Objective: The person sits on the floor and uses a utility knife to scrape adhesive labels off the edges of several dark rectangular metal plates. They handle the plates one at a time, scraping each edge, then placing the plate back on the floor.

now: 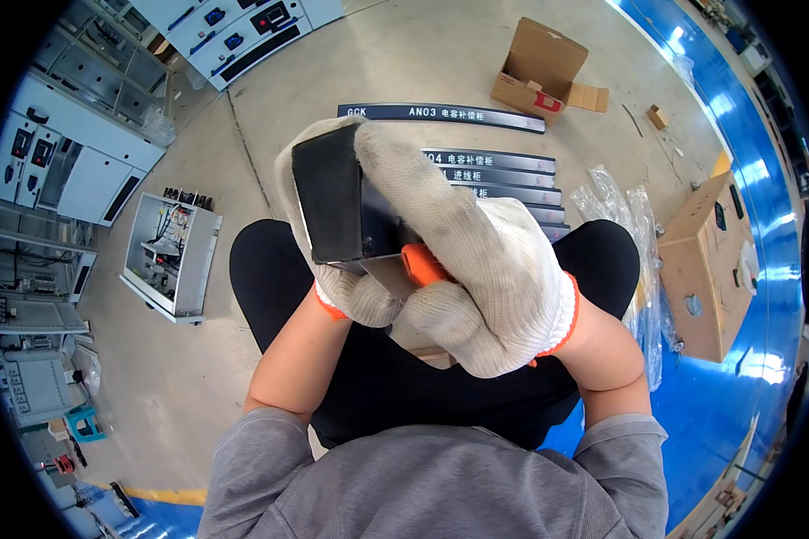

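Both hands wear off-white knit work gloves with orange cuffs. My left hand [368,301] is closed round a black-faced metal piece [328,198], with fingers along its far left side and thumb below. The piece is raised in front of my lap, seen nearly end-on, so its full length is hidden. My right hand [503,278] is closed over its right side, one finger stretched along the upper edge. A bright orange object [422,266] sticks out between the right fingers and thumb, against the piece's metal underside; its kind is mostly hidden.
Several long black nameplate strips [440,114] lie on the floor ahead. Beyond them stands an open cardboard box [539,67]. Clear plastic wrap [634,260] and a large carton [706,265] are on the right. An open electrical drawer unit [173,256] and switchgear cabinets [76,148] stand left.
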`<action>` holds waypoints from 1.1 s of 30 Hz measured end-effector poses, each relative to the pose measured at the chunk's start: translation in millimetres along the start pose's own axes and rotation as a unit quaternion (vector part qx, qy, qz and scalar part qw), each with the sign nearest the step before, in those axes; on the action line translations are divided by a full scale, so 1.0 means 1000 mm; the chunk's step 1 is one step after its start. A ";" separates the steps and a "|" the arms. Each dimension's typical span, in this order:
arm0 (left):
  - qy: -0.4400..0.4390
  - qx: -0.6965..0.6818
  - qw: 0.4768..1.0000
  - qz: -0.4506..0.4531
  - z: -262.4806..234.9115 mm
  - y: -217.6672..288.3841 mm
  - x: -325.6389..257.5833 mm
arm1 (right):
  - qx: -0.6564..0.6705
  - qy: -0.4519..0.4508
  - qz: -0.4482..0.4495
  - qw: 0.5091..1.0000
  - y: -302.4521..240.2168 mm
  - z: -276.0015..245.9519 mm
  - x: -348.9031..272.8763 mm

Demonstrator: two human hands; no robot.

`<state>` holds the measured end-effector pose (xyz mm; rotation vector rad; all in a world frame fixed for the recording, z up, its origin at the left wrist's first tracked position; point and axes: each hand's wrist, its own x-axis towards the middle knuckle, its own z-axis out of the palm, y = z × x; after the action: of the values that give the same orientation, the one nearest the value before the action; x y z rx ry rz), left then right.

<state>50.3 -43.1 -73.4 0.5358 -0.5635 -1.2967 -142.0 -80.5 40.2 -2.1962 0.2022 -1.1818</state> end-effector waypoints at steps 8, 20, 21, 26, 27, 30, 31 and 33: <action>-0.201 -0.041 0.972 -0.118 0.016 -0.009 0.003 | 0.037 -0.010 0.027 0.999 -0.005 -0.001 0.000; -0.018 0.095 0.994 -0.049 0.019 0.002 -0.035 | -0.039 -0.025 0.059 0.997 -0.027 -0.003 0.003; 0.005 0.092 0.994 -0.057 0.022 0.009 -0.041 | -0.026 -0.023 0.046 0.998 -0.027 -0.004 0.004; 0.053 0.127 0.989 -0.055 0.035 0.013 -0.044 | -0.081 -0.068 0.081 0.991 -0.040 -0.015 0.005; 0.052 0.129 0.989 -0.049 0.036 0.010 -0.040 | -0.089 -0.079 0.098 0.988 -0.044 -0.014 0.006; 0.032 0.136 0.990 -0.030 0.040 -0.003 -0.032 | -0.116 -0.086 0.129 0.981 -0.052 -0.015 0.009; 0.022 0.141 0.990 -0.024 0.042 -0.009 -0.028 | -0.116 -0.083 0.135 0.980 -0.052 -0.014 0.009; -0.008 0.152 0.988 -0.015 0.044 -0.019 -0.026 | -0.094 -0.058 0.123 0.986 -0.046 -0.015 0.010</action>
<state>2.4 -24.0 -55.2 0.7892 -0.7751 -1.2511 -154.8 -54.9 80.8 -2.3144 0.5386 -0.9275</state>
